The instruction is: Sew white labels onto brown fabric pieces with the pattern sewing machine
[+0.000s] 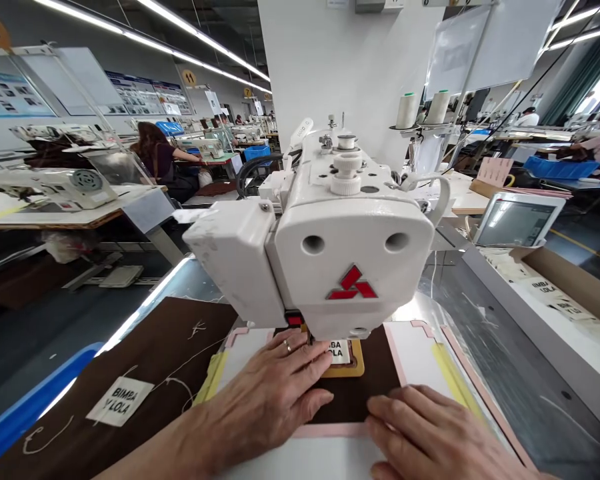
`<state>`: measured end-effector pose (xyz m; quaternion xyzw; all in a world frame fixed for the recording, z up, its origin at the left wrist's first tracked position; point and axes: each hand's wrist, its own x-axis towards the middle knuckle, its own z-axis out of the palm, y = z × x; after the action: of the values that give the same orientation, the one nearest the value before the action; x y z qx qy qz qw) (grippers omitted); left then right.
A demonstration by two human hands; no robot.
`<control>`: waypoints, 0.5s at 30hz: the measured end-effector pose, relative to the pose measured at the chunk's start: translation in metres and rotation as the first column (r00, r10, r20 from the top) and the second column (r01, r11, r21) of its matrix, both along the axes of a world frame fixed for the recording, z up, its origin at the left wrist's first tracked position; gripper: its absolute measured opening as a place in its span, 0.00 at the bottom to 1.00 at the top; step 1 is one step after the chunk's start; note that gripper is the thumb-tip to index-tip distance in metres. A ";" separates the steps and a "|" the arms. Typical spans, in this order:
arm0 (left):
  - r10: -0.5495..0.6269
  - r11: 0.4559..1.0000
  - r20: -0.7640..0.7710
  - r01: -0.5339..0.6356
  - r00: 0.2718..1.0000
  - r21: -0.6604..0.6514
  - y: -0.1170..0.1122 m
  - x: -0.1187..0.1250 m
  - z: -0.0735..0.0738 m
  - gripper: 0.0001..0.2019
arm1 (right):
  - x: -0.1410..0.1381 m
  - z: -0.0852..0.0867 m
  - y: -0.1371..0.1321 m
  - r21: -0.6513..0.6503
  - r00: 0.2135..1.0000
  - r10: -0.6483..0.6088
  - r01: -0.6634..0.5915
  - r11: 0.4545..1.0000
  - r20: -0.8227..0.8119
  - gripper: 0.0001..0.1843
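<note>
The left hand (270, 400) lies flat on the brown cloth (355, 393), fingers spread a little, with a ring on one finger. Its fingertips touch the white label (339, 351) under the sewing machine (330, 253). The label sits in a tan frame (353, 368) on the cloth, near the middle. The right hand (430, 433) lies flat too, fingers close together, on the near right edge of the cloth and the pink plate (420, 353) around it. Neither hand grips anything. To the left, on the counter (505, 373), a bigger brown cloth (145, 373) lies with another label (120, 400) and loose threads. On the right is a box (575, 293) of labels, and a screen (517, 223) is farther back. Far left, a person (157, 157) sits at another machine
</note>
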<state>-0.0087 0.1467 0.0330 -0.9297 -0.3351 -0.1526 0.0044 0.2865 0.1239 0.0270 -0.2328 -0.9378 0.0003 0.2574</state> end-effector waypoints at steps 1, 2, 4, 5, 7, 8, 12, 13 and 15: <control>0.000 1.000 -0.017 -0.001 1.000 -0.015 0.003 0.002 -0.001 0.20 | -0.005 0.000 0.005 0.015 0.999 -0.012 0.012 1.000 -0.035 0.15; 0.000 0.999 -0.030 -0.001 1.000 -0.035 0.006 0.004 -0.003 0.20 | -0.009 -0.001 0.010 0.025 0.998 -0.019 0.021 0.999 -0.065 0.16; -0.003 0.998 -0.034 0.001 0.999 -0.063 0.010 0.004 -0.006 0.21 | -0.015 -0.004 0.016 0.015 0.998 -0.022 0.023 1.000 -0.063 0.19; -0.005 0.998 -0.031 0.003 1.000 -0.068 0.011 0.004 -0.007 0.22 | -0.016 -0.005 0.019 -0.004 0.999 -0.021 0.021 1.000 -0.042 0.20; -0.006 0.998 -0.023 0.004 1.000 -0.067 0.012 0.003 -0.009 0.23 | -0.018 -0.005 0.023 -0.048 1.000 -0.020 0.021 0.999 0.014 0.23; -0.005 0.998 -0.019 0.004 1.000 -0.069 0.013 0.003 -0.009 0.24 | -0.018 -0.004 0.024 -0.068 0.999 -0.023 0.025 0.997 0.033 0.25; -0.032 0.995 -0.034 0.028 0.999 -0.094 0.018 0.003 -0.002 0.27 | -0.021 0.000 0.027 -0.158 0.998 -0.051 0.055 0.986 0.028 0.31; -0.045 0.994 -0.056 0.039 0.997 -0.101 0.020 0.003 0.000 0.27 | -0.021 0.001 0.028 -0.184 0.998 -0.059 0.061 0.981 0.021 0.30; -0.068 0.992 -0.090 0.057 0.994 -0.111 0.023 0.004 0.005 0.28 | -0.020 0.003 0.031 -0.211 0.998 -0.056 0.058 0.976 0.016 0.25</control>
<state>-0.0045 0.1693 0.0378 -0.9448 -0.3130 -0.0908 -0.0350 0.2669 0.1551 0.0299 -0.2856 -0.9267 0.0913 0.2264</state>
